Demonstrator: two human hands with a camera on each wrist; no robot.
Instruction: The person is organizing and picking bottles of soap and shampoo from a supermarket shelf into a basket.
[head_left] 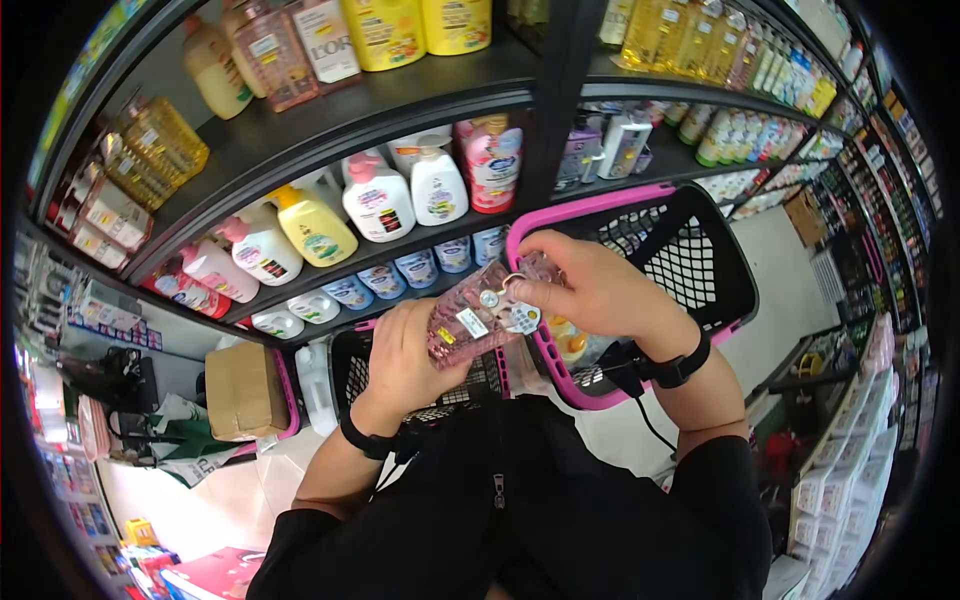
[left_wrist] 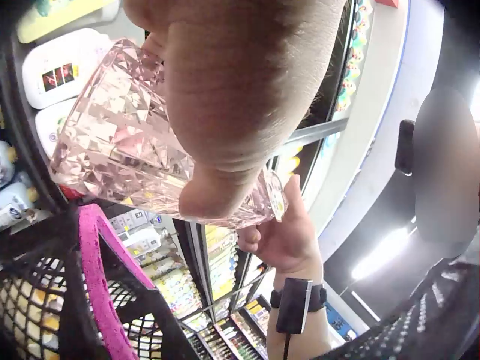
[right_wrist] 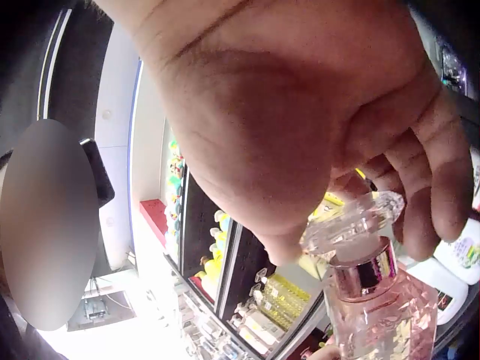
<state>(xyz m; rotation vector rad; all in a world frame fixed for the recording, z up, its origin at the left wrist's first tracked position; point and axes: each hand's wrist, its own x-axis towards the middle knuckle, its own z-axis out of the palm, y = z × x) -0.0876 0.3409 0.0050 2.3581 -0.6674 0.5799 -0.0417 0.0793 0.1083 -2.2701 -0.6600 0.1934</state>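
A pink, faceted clear bottle (head_left: 450, 335) lies tilted between both hands in front of the chest. My left hand (head_left: 400, 350) grips its body, and the thumb presses along the faceted side in the left wrist view. At the other end, my right hand (head_left: 600, 285) holds the bottle by its top, thumb over the neck. The right wrist view shows a clear cap (right_wrist: 352, 225) above a shiny pink collar (right_wrist: 365, 274), with the right thumb and fingers around the cap. A paw-shaped tag (head_left: 525, 318) hangs by the neck, and a white label (head_left: 471, 322) is on the body.
A black basket with a pink rim (head_left: 560, 215) stands under the right hand with goods inside. Another black basket (head_left: 350, 370) is below the left hand. Shelves (head_left: 400, 110) ahead carry pump bottles (head_left: 380, 200). A cardboard box (head_left: 245, 390) sits at left.
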